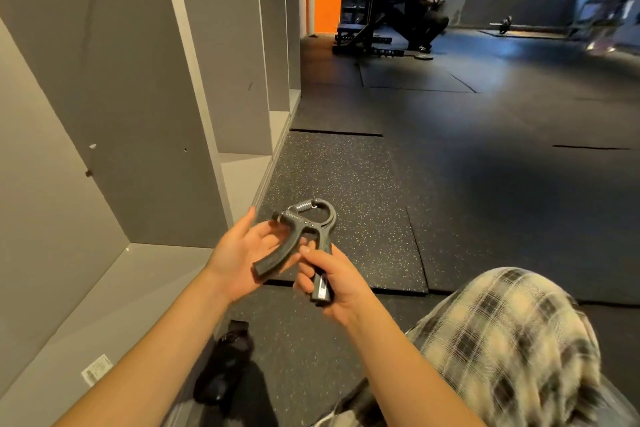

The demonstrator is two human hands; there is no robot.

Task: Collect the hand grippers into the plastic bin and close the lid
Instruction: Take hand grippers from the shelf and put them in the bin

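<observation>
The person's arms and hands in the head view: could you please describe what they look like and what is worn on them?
The left hand and right hand wear no gloves, and no ring, watch or bracelet shows. The left arm and right arm are bare up to the frame edge, with no sleeves in view.

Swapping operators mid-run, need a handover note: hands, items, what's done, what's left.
Right hand: grips one handle of the dark grey plastic hand gripper with a steel coil spring, held above the speckled black rubber floor mat.
Left hand: open, palm against the other handle.
Plastic bin and lid: not in view.
Done: cannot tell.
Left: put this gripper in the bin, collect any others, close the lid.
An unidentifiable black object lies on the floor.
</observation>
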